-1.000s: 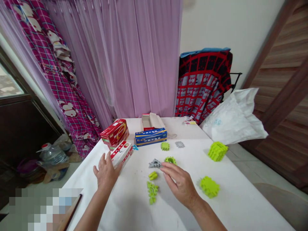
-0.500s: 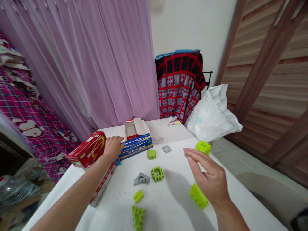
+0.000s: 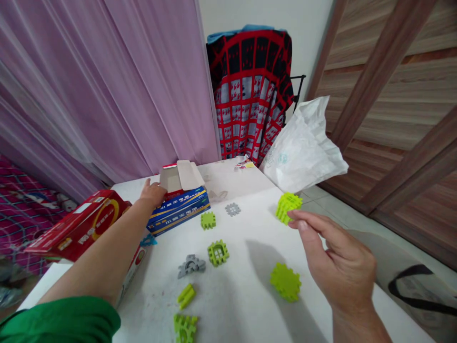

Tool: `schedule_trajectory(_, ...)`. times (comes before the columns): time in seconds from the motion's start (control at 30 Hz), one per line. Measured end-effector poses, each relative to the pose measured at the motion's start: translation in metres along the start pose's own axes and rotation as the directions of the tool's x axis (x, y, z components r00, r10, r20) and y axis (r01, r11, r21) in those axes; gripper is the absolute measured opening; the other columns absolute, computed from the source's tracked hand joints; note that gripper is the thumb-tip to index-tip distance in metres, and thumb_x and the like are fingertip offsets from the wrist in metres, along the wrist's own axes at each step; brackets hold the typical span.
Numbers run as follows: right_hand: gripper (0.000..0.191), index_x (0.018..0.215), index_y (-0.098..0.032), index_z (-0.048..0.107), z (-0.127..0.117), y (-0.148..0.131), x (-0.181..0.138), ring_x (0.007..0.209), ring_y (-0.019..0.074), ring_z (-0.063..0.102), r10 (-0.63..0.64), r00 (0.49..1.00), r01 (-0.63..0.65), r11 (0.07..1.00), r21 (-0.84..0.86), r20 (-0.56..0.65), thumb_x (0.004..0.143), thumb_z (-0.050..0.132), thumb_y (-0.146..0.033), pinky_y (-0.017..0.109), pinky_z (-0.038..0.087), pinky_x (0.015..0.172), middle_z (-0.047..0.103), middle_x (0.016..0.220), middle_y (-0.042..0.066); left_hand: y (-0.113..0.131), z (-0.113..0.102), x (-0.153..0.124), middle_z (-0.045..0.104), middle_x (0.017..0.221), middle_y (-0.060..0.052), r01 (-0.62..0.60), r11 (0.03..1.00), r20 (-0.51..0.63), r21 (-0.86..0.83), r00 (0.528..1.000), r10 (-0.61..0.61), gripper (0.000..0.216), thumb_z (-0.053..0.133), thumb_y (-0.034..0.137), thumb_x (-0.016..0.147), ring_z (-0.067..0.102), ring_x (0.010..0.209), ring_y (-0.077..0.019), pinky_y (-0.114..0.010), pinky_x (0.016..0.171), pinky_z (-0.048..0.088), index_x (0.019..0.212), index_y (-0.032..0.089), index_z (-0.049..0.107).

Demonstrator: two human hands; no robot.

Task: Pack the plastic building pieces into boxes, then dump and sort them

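Observation:
My left hand point(image 3: 153, 193) reaches past the left end of the stacked blue boxes point(image 3: 180, 207), close to an open red box point(image 3: 170, 177) with its pale flap up. Its visible fingers are spread; whether they touch a box I cannot tell. My right hand point(image 3: 339, 267) hovers at the table's right side, thumb and fingertips together with nothing visible in them. Its fingertips overlap a yellow-green block cube point(image 3: 286, 208) in view; contact is unclear. Below that lies another yellow-green block piece point(image 3: 285, 282).
On the white table point(image 3: 235, 290) lie a green window block point(image 3: 218, 253), a flat green piece point(image 3: 208, 220), grey pieces point(image 3: 192, 266) and a small green piece point(image 3: 186, 296). A red box point(image 3: 84, 221) leans beside my left forearm. A white bag point(image 3: 303, 152) stands beyond the right edge.
My left hand has moved farther back past the blue boxes. The red box sits farther left and more tilted. My right hand's thumb and fingers have come together. The view has shifted.

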State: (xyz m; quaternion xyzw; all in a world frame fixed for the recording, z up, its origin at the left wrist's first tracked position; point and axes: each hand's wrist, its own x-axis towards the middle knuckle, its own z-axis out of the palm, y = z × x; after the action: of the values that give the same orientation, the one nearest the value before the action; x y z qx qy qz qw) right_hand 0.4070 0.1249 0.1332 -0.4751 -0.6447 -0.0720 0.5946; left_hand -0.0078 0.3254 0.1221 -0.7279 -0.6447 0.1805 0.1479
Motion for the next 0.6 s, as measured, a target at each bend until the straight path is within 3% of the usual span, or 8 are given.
schedule_trajectory(0.17,0.016,0.099,-0.022,0.072,0.001,-0.005,-0.001,0.077,0.0154,0.072,-0.011,1.000,0.010,0.999,0.043,0.019,0.089,0.060,-0.016,0.028,0.059,0.079,0.076,0.089,0.003,-0.003,-0.036,-0.011,0.063,0.121,-0.008,-0.011,0.992,-0.076,0.129,0.997,0.021,0.036,0.060,0.041,0.089,0.061,0.109,-0.0226,-0.049,0.094,0.050,0.117,0.018,0.060)
schedule_trajectory(0.27,0.016,0.098,-0.022,0.072,0.001,-0.011,-0.001,0.076,0.0157,0.071,-0.009,1.000,0.007,0.995,0.096,0.015,0.089,0.060,-0.016,0.029,0.059,0.077,0.077,0.088,0.003,-0.005,-0.076,-0.031,0.072,0.100,-0.006,0.015,0.980,-0.138,0.197,0.990,0.012,0.018,0.055,0.029,0.090,0.061,0.112,-0.0265,-0.059,0.110,0.028,0.091,0.020,0.070)
schedule_trajectory(0.33,0.016,0.098,-0.022,0.072,0.001,-0.016,-0.001,0.075,0.0160,0.071,0.001,1.000,-0.004,0.991,0.135,0.018,0.090,0.059,-0.017,0.030,0.059,0.076,0.077,0.089,0.003,-0.001,-0.106,-0.053,0.074,0.094,-0.005,0.029,0.974,-0.172,0.226,0.985,0.011,0.023,0.049,0.030,0.090,0.061,0.111,-0.0275,-0.060,0.112,0.018,0.088,0.022,0.071)
schedule_trajectory(0.47,0.016,0.097,-0.022,0.073,0.001,-0.029,-0.001,0.073,0.0161,0.071,-0.007,0.999,-0.003,0.973,0.233,0.042,0.091,0.058,-0.020,0.030,0.060,0.074,0.077,0.088,0.004,0.021,-0.160,-0.127,0.074,0.092,-0.006,0.024,0.970,-0.205,0.242,0.978,0.027,0.036,0.040,0.034,0.092,0.064,0.103,-0.0251,-0.055,0.111,0.018,0.097,0.019,0.072)
schedule_trajectory(0.6,0.017,0.097,-0.021,0.073,-0.002,-0.042,-0.001,0.070,0.0151,0.071,-0.062,0.996,0.040,0.941,0.335,0.057,0.092,0.056,-0.021,0.028,0.060,0.071,0.077,0.087,0.003,0.063,-0.184,-0.232,0.075,0.083,-0.003,0.007,0.984,-0.175,0.180,0.984,0.026,0.033,0.040,0.036,0.093,0.069,0.084,-0.0205,-0.051,0.107,0.029,0.086,0.022,0.070)
